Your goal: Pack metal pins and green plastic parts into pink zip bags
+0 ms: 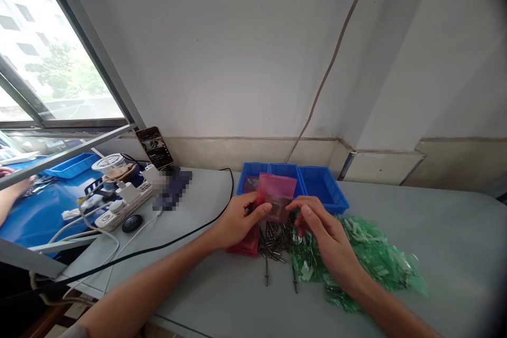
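Observation:
Pinched between the thumb and fingers of my left hand (241,221) is a small red translucent plastic bag (277,190), with something dark in its lower part. My right hand (322,227) is at the bag's right edge, its fingers bent and apart, the index fingertip by the plastic. Below lies a pile of small metal pins (275,240), and two longer collared pins lie in front. More red bags (247,243) rest under my left hand. Green translucent plastic bags (376,256) are heaped beneath and right of my right hand.
Blue plastic bins (322,190) stand behind my hands against the wall. At left are a phone (154,147), a power strip (122,206), a black mouse-like object (132,223) and a lidded cup (111,165). A black cable (174,244) crosses the table. Another person's hand (18,187) shows far left.

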{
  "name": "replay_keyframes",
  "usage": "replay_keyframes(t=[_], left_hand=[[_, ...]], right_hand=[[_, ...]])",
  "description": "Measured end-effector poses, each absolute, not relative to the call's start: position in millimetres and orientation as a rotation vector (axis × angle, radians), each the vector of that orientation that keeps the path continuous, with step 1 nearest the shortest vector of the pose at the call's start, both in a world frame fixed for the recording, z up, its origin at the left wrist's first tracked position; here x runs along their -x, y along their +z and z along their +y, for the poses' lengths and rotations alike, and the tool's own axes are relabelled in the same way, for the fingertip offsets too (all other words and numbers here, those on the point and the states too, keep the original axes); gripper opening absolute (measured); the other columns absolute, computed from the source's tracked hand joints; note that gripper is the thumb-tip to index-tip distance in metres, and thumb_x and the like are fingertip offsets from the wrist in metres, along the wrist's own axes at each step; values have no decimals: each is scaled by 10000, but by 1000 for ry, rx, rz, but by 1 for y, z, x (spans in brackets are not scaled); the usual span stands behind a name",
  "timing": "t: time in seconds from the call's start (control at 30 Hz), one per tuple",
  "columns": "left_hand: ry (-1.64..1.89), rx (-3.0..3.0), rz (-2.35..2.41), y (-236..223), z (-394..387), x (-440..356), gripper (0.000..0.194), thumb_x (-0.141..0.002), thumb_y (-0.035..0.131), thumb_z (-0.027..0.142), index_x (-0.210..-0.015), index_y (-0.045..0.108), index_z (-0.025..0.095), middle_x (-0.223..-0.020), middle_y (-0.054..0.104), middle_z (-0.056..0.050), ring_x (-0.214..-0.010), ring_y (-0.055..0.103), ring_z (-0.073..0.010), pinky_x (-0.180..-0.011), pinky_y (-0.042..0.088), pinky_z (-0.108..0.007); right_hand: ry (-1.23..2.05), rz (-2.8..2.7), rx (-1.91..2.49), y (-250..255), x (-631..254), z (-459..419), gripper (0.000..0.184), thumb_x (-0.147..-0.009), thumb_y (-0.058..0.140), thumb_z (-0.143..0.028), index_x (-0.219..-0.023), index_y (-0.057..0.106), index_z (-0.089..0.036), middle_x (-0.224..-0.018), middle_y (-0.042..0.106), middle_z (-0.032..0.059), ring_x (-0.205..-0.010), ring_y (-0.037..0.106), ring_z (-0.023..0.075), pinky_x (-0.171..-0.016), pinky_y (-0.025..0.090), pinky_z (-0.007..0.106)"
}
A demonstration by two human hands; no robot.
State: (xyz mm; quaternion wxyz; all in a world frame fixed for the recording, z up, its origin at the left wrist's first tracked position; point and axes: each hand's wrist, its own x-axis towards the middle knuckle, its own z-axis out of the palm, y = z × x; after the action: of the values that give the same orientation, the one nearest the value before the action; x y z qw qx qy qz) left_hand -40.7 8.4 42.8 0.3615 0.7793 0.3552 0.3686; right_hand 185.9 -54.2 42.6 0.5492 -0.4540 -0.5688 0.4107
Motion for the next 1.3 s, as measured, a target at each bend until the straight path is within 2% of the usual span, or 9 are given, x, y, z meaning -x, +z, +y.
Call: replay_keyframes(t=[0.13,0.3,0.4,0.57,0.67,0.77,1.0,1.13,1.3], left_hand=[[889,-1845,798,41,5,38,429,-1065,611,544,-994,729,138,-882,680,-21,-808,601,-166,-755,482,-266],[923,-1957,792,39,4,35,403,-1091,572,516,-1041,750,157,-1050,718,-72,-984,664,-218,-935,534,-341],[1006,-2057,816,40,3,36,388,-1103,556,482,-1003,775,178,-1281,680,-119,-1187,645,-259,-1068,520,-402],[1142,-2238,841,42,1,41,401,-1106,543,459,-949,800,194,-1723,382,-79,-1444,486,-331,-1198,443,-525],[1157,-2370,744,42,1,43,446,-1134,475,422,-924,802,203,-1610,564,-80,-1485,441,-340,-1259,360,-565],[1139,-2394,689,39,0,43,385,-1151,435,355,-1156,799,230,-1326,760,-86,-1398,514,-302,-1232,403,-529],[1180,-2431,814,24,6,41,427,-1130,383,190,-1483,605,279,-1336,713,-91,-1246,590,-262,-1117,506,-464],[1215,-2441,792,26,9,41,389,-1093,539,231,-1473,608,267,-1325,706,-93,-1209,603,-280,-1092,486,-463],[1176,-2417,875,29,10,41,296,-1099,587,322,-1360,700,240,-1085,725,-79,-994,610,-252,-963,472,-417]], right_hand=[[903,-1423,1142,40,-189,-54,375,-1043,583,-588,-1039,791,-276,-985,734,45,-766,623,211,-725,553,339],[829,-1431,1177,30,-191,-50,250,-1031,597,-432,-1098,778,-274,-1078,758,46,-844,651,219,-768,554,343],[801,-1418,1185,27,-192,-47,232,-1026,594,-387,-1129,762,-264,-1074,748,55,-867,659,226,-781,559,355],[821,-1395,1175,30,-192,-46,250,-994,657,-438,-1140,742,-253,-1040,730,53,-881,672,230,-779,570,350],[806,-1403,1144,32,-193,-45,256,-992,673,-466,-1116,752,-257,-1079,732,56,-963,684,241,-817,564,341],[731,-1388,1149,28,-194,-42,253,-981,710,-488,-1052,775,-254,-1149,699,66,-1053,661,251,-865,541,338],[892,-1310,1192,28,-193,-42,315,-983,714,-555,-984,755,-243,-879,683,9,-789,601,196,-708,495,299],[973,-1341,1181,34,-189,-46,363,-955,732,-588,-950,748,-226,-845,695,15,-769,613,201,-697,509,299],[1028,-1251,1171,32,-189,-45,481,-922,776,-601,-1245,713,-251,-875,724,13,-787,640,204,-704,522,293]])
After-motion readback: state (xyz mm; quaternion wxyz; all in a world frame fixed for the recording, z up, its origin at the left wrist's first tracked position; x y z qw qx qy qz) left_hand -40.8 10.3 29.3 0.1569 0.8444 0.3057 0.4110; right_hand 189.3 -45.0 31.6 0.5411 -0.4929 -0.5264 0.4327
